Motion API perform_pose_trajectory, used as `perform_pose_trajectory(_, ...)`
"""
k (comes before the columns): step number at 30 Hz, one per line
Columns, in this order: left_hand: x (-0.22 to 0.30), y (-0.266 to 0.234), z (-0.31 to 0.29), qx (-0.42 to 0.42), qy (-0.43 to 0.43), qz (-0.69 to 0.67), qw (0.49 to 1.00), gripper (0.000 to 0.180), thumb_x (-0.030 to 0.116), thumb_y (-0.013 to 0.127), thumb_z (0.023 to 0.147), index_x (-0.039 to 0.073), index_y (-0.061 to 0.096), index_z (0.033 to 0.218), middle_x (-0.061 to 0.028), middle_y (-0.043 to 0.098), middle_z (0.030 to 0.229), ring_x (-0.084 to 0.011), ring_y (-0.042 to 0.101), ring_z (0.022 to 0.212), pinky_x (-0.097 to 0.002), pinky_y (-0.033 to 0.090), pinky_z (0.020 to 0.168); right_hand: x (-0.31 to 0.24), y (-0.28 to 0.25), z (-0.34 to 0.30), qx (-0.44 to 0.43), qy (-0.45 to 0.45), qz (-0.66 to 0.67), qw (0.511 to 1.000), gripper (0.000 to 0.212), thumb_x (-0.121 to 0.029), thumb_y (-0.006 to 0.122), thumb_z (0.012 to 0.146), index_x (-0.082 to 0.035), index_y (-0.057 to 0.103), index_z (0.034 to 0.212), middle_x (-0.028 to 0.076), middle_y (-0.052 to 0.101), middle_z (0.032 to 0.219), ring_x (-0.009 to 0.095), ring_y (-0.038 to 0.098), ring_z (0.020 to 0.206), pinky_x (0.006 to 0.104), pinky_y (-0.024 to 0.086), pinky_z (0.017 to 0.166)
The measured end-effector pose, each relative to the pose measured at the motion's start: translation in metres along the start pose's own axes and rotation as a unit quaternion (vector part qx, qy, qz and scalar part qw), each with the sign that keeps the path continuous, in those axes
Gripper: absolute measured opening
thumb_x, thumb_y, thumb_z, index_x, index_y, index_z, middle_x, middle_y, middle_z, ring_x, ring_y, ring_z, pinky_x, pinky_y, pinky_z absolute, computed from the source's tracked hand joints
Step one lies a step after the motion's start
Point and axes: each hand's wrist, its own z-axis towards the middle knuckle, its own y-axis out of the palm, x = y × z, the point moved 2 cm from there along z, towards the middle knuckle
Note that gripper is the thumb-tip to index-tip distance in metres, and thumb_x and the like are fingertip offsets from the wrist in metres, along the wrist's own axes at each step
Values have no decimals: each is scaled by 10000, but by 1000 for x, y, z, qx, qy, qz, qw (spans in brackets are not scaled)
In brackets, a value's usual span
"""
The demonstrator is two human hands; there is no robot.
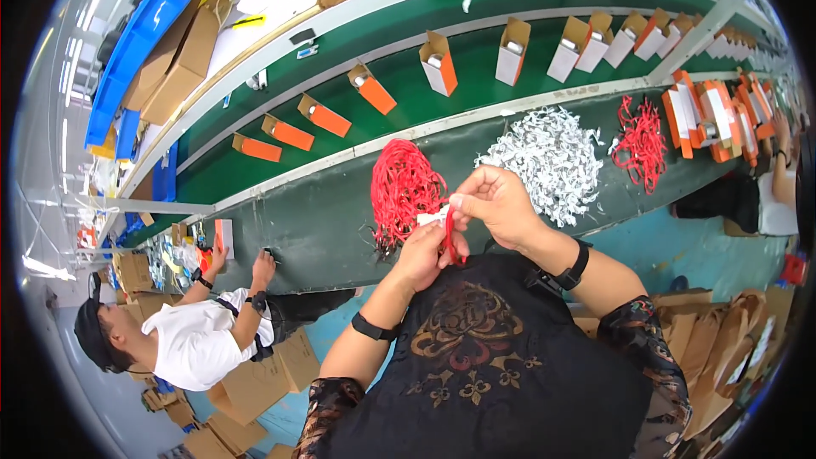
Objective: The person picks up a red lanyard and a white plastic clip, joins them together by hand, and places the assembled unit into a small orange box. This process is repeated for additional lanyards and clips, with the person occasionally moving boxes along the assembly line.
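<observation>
In front of my chest both hands are closed on one small red cord (450, 238), which hangs in a loop between them. My left hand (422, 257) pinches its lower part, with a small white piece (432, 218) showing above the fingers. My right hand (500, 206) grips the upper end between thumb and forefinger. Just beyond my left hand lies a heap of red cords (399, 191) with dark ends. To the right is a pile of small white strips or tags (548, 161), whose exact kind I cannot make out.
Open orange-and-white boxes (438, 68) stand in a row on the green conveyor (323, 76). A smaller red cord heap (642, 144) and several boxes (710, 115) lie at the right of the dark bench (306, 234). Co-workers are at left (200, 340) and far right (773, 191).
</observation>
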Motion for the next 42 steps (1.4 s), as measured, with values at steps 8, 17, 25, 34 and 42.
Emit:
perform_pose_trajectory(8,54,19,-40,201,324,724,575,135,168,685,867,114,680,990,-90,557,738,-245,562,627,-391,461,597,-2,0,3,-114,-413,-607,670,148,62,727,777,-46,638,822,106,686,846,217,687,745,321,544,629)
perform_pose_trajectory(17,41,4,-50,98,180,37,978,126,12,615,945,28,593,1068,-40,671,891,-110,639,770,-266,527,698,-6,45,10,-108,-288,-206,929,119,89,700,806,-7,630,811,87,679,883,148,678,809,311,548,658)
perform_pose_trajectory(25,82,-67,-88,262,350,570,696,89,41,711,858,15,688,939,-103,712,844,-196,695,790,-315,545,709,33,82,61,-328,89,-264,903,103,65,698,817,-8,626,811,90,696,859,144,673,754,260,534,652)
perform_pose_trajectory(34,82,-202,-93,133,224,-424,867,316,92,538,975,4,544,1278,-118,658,1151,-216,644,1044,-355,516,927,127,219,140,-242,-420,-567,666,132,-54,670,763,-47,684,894,83,668,914,263,667,785,345,557,708)
perform_pose_trajectory(42,100,-344,-110,255,294,-310,868,154,41,573,965,39,576,1119,-132,662,1163,-182,663,948,-307,541,832,189,312,188,-363,-407,-662,514,320,-40,675,704,-45,670,1024,108,648,1067,311,634,977,383,545,821)
